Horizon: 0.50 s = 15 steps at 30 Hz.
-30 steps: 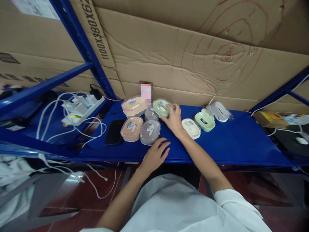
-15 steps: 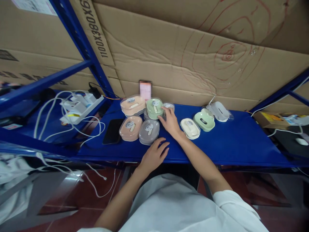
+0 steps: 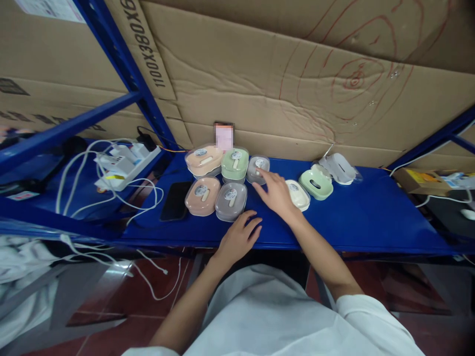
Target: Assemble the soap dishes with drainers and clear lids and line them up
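Green oval plastic box (image 3: 235, 164) now sits by the back peach plastic box (image 3: 203, 160), so your right hand (image 3: 276, 194) is free, fingers loose near the small grey plastic box (image 3: 260, 163), your left hand (image 3: 237, 236) holding nothing.

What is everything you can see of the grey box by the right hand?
The grey box is rounded, apparently plastic, with a clear cover, a round pale label and a cream strip on top. It looks closed and sits upright on the blue table, right of a covered green box. The right hand overlaps its near side; whether they touch is unclear.
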Each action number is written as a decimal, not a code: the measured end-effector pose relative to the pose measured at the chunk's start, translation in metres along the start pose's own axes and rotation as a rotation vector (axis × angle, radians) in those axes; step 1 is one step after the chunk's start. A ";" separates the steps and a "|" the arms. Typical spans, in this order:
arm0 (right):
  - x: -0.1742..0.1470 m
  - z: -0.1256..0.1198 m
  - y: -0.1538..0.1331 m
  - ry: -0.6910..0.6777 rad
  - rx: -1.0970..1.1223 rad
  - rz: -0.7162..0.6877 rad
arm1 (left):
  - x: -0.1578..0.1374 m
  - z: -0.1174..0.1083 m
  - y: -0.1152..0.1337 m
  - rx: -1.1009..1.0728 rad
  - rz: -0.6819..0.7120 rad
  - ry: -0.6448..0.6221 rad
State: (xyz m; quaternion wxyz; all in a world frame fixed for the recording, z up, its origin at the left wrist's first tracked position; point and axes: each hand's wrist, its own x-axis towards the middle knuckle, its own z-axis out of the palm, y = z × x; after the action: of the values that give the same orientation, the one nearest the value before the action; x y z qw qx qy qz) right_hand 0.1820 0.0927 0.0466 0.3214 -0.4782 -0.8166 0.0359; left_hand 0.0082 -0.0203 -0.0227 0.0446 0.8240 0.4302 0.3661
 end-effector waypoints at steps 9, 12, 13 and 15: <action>-0.113 -0.050 0.062 -0.056 -0.246 0.183 | 0.005 -0.002 0.002 0.004 -0.019 -0.060; -0.120 -0.061 0.067 -0.187 -0.011 -0.012 | 0.010 -0.005 0.004 -0.026 -0.014 -0.109; -0.120 -0.065 0.069 -0.218 0.047 -0.052 | 0.012 -0.005 0.004 -0.024 -0.008 -0.127; -0.118 -0.073 0.076 -0.200 0.060 -0.049 | 0.014 -0.005 0.004 -0.009 0.007 -0.162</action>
State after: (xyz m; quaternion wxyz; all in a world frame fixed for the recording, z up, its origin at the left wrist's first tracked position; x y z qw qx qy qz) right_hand 0.3203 0.0208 0.0182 0.2531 -0.4421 -0.8547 0.0999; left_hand 0.0128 -0.0136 -0.0089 0.0820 0.8523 0.4205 0.3002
